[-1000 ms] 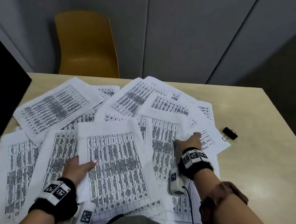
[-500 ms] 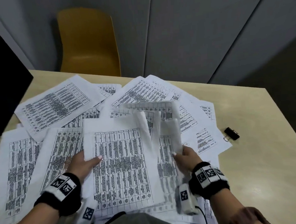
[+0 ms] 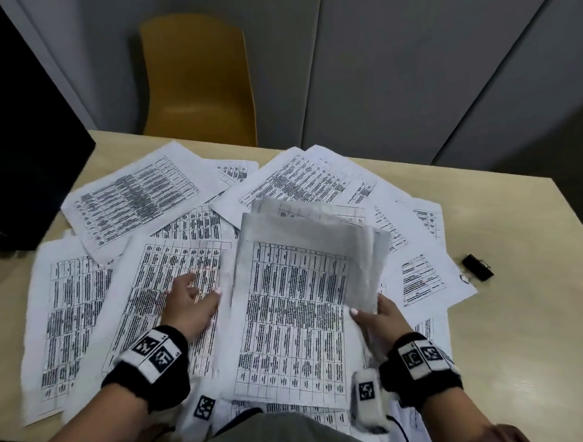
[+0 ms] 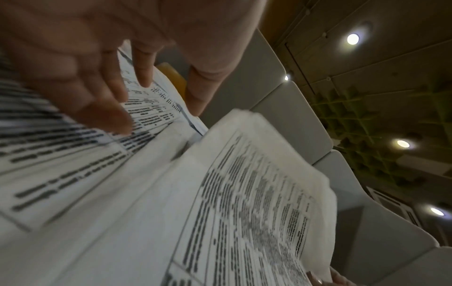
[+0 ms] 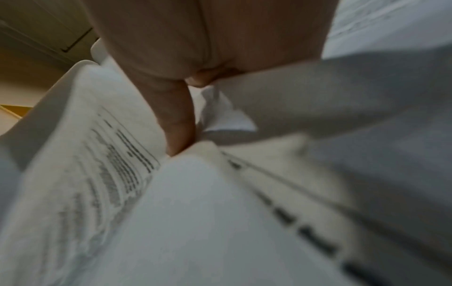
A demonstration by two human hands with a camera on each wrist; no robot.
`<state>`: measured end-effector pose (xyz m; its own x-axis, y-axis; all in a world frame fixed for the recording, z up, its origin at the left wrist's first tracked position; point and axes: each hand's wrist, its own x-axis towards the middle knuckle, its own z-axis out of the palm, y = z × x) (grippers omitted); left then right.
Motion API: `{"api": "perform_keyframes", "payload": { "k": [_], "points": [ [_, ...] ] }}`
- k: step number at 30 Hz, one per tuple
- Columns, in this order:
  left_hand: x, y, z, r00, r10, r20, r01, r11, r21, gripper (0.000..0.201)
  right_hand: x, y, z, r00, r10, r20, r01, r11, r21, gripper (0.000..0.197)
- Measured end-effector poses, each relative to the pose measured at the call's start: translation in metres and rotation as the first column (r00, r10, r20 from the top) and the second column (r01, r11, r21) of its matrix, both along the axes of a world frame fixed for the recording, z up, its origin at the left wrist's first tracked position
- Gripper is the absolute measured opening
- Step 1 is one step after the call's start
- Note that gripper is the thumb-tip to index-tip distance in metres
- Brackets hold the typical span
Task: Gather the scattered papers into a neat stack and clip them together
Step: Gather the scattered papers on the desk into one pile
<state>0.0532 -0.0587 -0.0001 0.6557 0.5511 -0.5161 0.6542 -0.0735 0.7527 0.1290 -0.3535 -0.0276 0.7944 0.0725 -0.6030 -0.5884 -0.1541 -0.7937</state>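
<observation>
Head view: right hand (image 3: pixel 379 314) pinches lifted sheets (image 3: pixel 299 309), long axis pointing away; left hand (image 3: pixel 189 304), fingers relaxed, lies just left.

Soft, even light over my table (image 3: pixel 514 309); ceiling spotlights (image 4: pixel 353 39) glare in my left wrist view, and both wrist views are smeared with blur and bent at the edges.

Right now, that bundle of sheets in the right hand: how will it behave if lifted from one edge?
Probably floppy: the lifted sheets already curl where the right hand pinches them. Their edges sit staggered, so they may fan apart or slip. Likely light; one hand raises them.
</observation>
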Motion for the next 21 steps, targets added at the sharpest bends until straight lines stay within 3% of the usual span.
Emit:
{"api": "perform_keyframes", "payload": {
  "k": [2,6,10,12,14,16,19,21],
  "points": [
    [0.002,-0.005,-0.002,1.0,-0.022,0.015,0.023,0.995,-0.099,0.045,-0.004,-0.003,0.005,1.0,-0.012,-0.021,0.013,0.997,0.081,0.029],
    [0.005,-0.017,0.005,0.988,-0.143,0.057,0.15,0.981,-0.127,0.02,-0.008,0.001,0.016,0.999,-0.001,-0.043,0.008,0.983,0.186,0.04],
    [0.004,-0.021,0.012,0.975,-0.191,0.113,0.209,0.962,-0.177,0.015,-0.008,0.015,0.011,0.996,0.089,-0.011,-0.088,0.995,0.054,0.06],
    [0.004,-0.016,0.012,0.976,-0.161,0.144,0.186,0.964,-0.187,0.018,-0.005,0.014,0.01,0.996,0.085,-0.013,-0.085,0.996,0.0,0.04],
    [0.002,-0.002,0.009,0.985,-0.086,0.15,0.102,0.989,-0.107,0.019,-0.003,0.012,0.015,0.996,0.085,-0.018,-0.085,0.996,0.001,0.016],
    [-0.005,0.022,0.003,0.994,0.031,0.102,-0.04,0.996,0.083,0.031,-0.004,0.01,0.024,0.997,0.07,-0.01,-0.07,0.996,0.048,0.018],
    [-0.022,0.058,0.001,0.976,0.193,-0.102,-0.127,0.883,0.451,0.063,-0.003,0.012,0.028,0.998,0.068,-0.013,-0.066,0.991,0.117,0.021],
    [-0.034,0.069,0.002,0.947,0.239,-0.216,-0.1,0.856,0.508,0.076,-0.001,0.018,0.032,0.998,0.056,-0.026,-0.052,0.988,0.143,0.023]
  ]
}}
